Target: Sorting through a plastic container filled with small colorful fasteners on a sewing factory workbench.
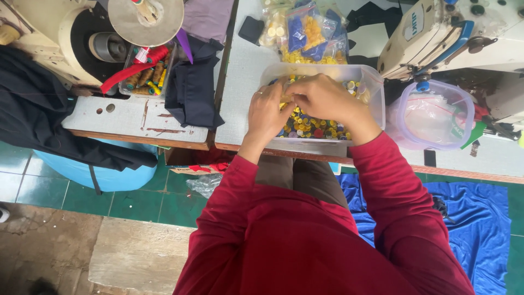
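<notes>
A clear plastic box (376, 93) full of small coloured buttons (314, 127), mostly yellow, sits at the near edge of a grey table. Both hands hover over it, fingertips meeting in the middle. My left hand (267, 112) wears a ring and pinches something small against the fingers of my right hand (325, 98). What is pinched is too small to make out. Red sleeves cover both forearms.
Bags of yellow and blue buttons (308, 33) lie behind the box. A round clear container (434, 114) stands at right under a white sewing machine (453, 33). At left sit another machine (65, 38), a tray of thread spools (144, 71) and dark cloth (191, 87). Blue fabric (475, 218) lies on the floor.
</notes>
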